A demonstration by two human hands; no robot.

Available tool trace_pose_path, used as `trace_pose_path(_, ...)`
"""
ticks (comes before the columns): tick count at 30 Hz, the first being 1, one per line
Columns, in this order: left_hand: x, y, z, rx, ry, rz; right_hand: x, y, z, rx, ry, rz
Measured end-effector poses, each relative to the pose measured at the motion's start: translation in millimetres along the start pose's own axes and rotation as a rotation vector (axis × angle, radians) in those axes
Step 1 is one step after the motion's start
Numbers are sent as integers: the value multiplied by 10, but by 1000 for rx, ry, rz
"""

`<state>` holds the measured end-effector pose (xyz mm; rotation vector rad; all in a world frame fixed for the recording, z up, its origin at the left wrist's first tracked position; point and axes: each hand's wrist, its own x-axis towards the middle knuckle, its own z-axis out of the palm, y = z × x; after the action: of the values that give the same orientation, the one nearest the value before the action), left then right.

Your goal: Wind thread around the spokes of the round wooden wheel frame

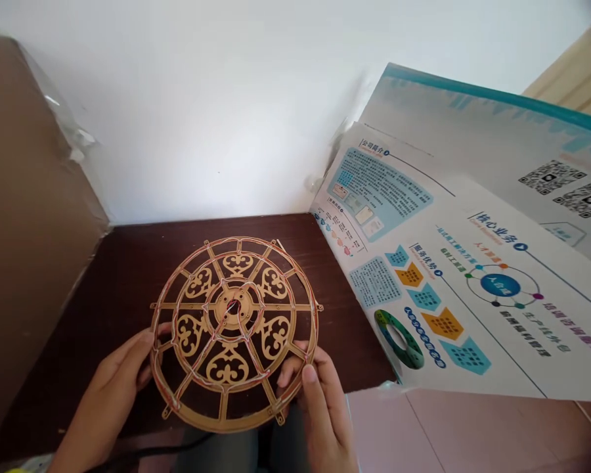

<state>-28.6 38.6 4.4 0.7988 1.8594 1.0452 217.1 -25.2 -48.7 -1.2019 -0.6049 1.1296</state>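
A round gold-coloured openwork frame (224, 389), with rings, spokes and scroll ornaments, is held up tilted between my two hands. Thin red and white wires run along its rings and meet at the hub. My left hand (121, 378) grips the rim at the lower left, its fingers curled behind. At the lower right my right hand (320, 401) holds the rim, with the thumb in front and fingers partly showing through the gaps. Small tabs with holes stick out around the edge.
Beneath the frame is a dark brown tabletop (123, 263) against a white wall (217, 131). A brown cardboard panel (24, 197) stands at the left. Printed display boards (453, 217) lean along the right side. A black cable (167, 450) crosses near my lap.
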Motion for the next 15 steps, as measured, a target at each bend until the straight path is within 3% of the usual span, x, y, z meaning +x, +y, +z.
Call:
trace_pose_path(3, 10, -15, -107, -23, -42, -53, -167, 105, 163, 30, 95, 15)
trace_pose_path(7, 24, 48, -167, -19, -61, -54, -328, 71, 317, 39, 161, 78)
trace_pose_path(11, 65, 84, -161, 60, -128, -14, -423, 36, 326, 6, 177, 52)
trace_pose_path(15, 110, -12, -212, 263, -189, 94, -472, 29, 271, -34, 120, 16)
